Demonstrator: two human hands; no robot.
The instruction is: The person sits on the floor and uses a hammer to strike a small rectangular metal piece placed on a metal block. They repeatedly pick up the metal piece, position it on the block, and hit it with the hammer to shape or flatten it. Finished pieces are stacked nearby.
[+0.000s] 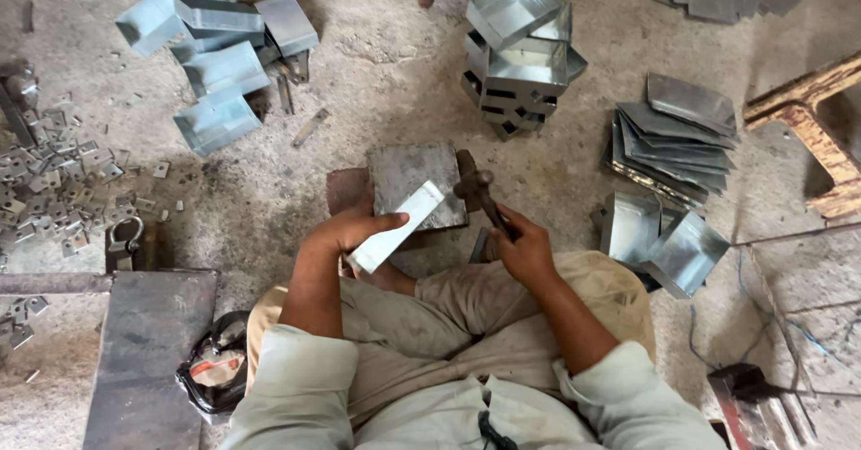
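Two hands at work over a concrete floor [377,73], rough and gritty. Left hand [345,232] is closed around a bent strip of galvanised sheet metal [395,226], pale and matte, one end lying on a flat square steel plate [414,181]. Plate is dull grey and scuffed, sitting on a dark block whose edges only just show. Right hand [525,251] grips the handle of a hammer [475,190]; the head is dark and sits at the plate's right edge. Five or so folded sheet-metal channels [215,64] lie loose upper left. One stack of open boxes [520,51] up top, count unclear as layers overlap. One fanned pile of flat blanks [673,141] on the right, two folded pieces [664,239] below it. Small punched brackets [54,181] scattered at left, too many and too small to count. Flat sheets top right are cut off by the frame
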